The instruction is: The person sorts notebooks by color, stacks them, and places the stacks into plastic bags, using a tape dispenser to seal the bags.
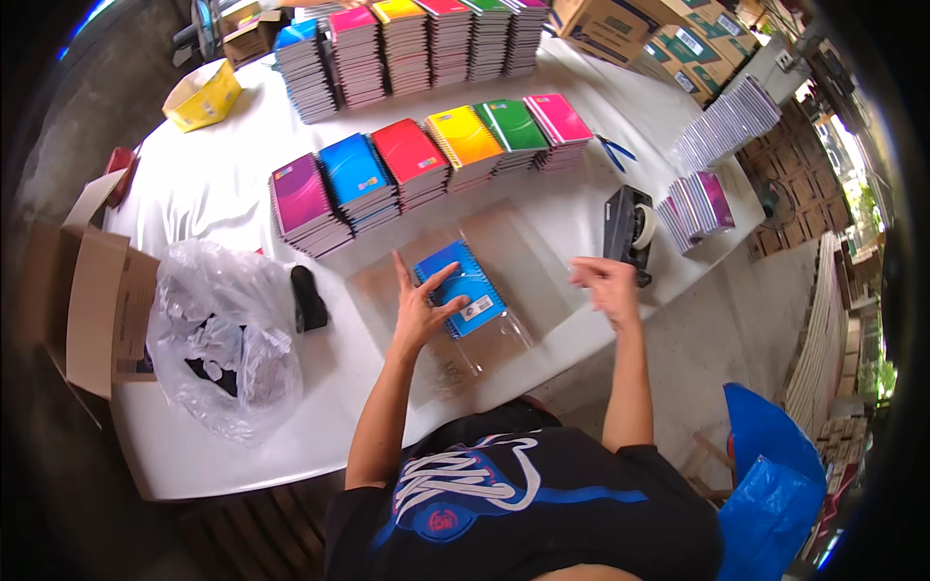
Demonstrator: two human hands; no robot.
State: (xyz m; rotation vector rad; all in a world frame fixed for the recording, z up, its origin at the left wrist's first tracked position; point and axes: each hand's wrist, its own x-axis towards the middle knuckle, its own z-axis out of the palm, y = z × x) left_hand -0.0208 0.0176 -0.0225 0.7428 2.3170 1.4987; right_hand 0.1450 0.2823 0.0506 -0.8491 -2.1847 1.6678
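Left hand [422,305] spread open, fingers splayed, pressing flat on the left edge of a blue spiral notebook [467,300] — lying inside a clear plastic sleeve [484,266] on the white counter [223,184]. Right hand [605,287] raised just right of the notebook, apart from it, fingers loosely curled, gripping nothing visible. Black tape dispenser [628,230] just beyond the right hand. Row of coloured notebook stacks [426,165] further back — crumpled plastic bag [228,334] well to the left.
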